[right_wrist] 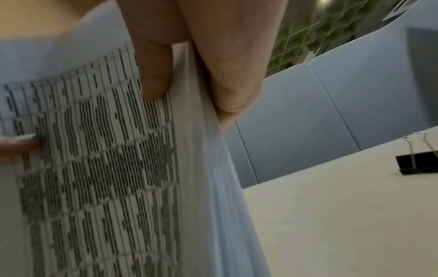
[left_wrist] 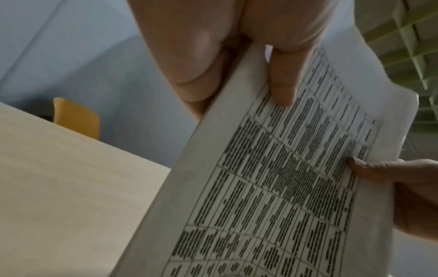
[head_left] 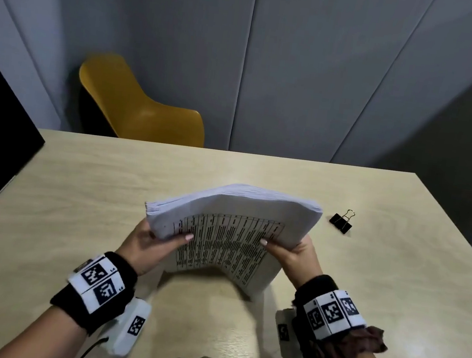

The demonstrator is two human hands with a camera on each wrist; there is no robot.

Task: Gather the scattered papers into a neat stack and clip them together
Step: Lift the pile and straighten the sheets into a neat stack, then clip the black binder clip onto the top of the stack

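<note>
Paper is what we hold now: a thick stack of papers [head_left: 232, 228], printed table facing us, standing on its lower edge on the table [head_left: 111, 182] and bowed a bit toward us. Our left hand [head_left: 149, 242] grips the stack's left side, thumb on the front sheet and fingers curled behind; our right hand [head_left: 294, 251] does the same on the right side. We judge this upright hold is for tapping the lower edge on the wood, so the sheets line up before clipping. The top edge looks fairly even, but the left corner fans slightly, so prob. more tapping is needed.

Further right, well apart from the stack, the black binder clip [head_left: 341, 222] lies on the table w/ its wire handles pointing away from us. It is within reach of the right hand, and nothing lies btw. hand and clip. The table's right edge is not far beyond the clip.

Behind the far edge stands a yellow chair [head_left: 137, 108], then the grey wall panels [head_left: 315, 70].
</note>
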